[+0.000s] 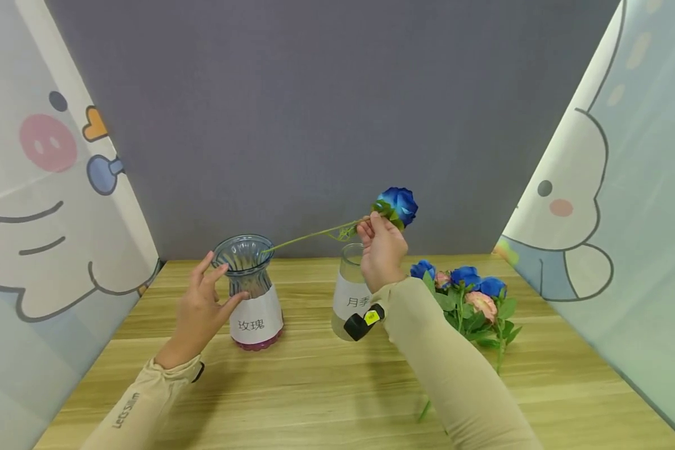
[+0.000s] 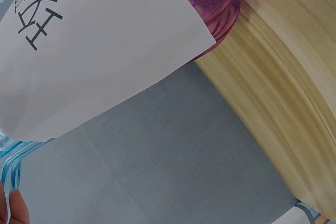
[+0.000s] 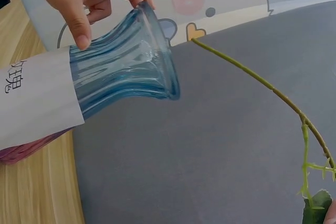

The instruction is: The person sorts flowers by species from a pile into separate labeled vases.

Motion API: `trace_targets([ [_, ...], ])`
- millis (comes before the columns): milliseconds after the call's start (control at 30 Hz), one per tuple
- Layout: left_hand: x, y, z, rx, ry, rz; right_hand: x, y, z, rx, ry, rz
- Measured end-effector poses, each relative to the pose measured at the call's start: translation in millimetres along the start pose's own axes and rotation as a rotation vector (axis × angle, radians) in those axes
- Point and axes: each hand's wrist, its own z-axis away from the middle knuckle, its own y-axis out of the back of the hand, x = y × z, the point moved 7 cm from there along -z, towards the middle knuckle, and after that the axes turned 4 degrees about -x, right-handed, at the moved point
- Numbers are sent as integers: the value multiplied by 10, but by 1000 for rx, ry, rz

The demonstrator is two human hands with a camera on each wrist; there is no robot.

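Note:
A flared glass vase (image 1: 261, 282), blue above and purple at its base, stands upright on the left. It wears a white paper label (image 1: 253, 319) with Chinese characters. My left hand (image 1: 198, 312) holds it from the left, thumb against the neck and fingers at the rim. Near its bloom, my right hand (image 1: 384, 250) pinches the stem of a blue rose (image 1: 400, 205). The green stem (image 3: 247, 69) slants down leftward; in the right wrist view its bare end is just outside the vase mouth (image 3: 163, 56). Only fingertips (image 2: 18, 205) of the left hand show in the left wrist view.
A second glass vase (image 1: 349, 269), also labelled, stands behind my right wrist and is partly hidden. Blue and pink flowers (image 1: 480, 306) with green leaves lie on the wooden table (image 1: 315, 387) at the right. A grey panel (image 1: 337, 125) rises behind, with cartoon-printed sheets on both sides.

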Motion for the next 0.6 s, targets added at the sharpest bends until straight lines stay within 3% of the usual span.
trace_targets([
  [600,12,-4,31,1,7,-5,179,-163,51,55,52,-53],
])
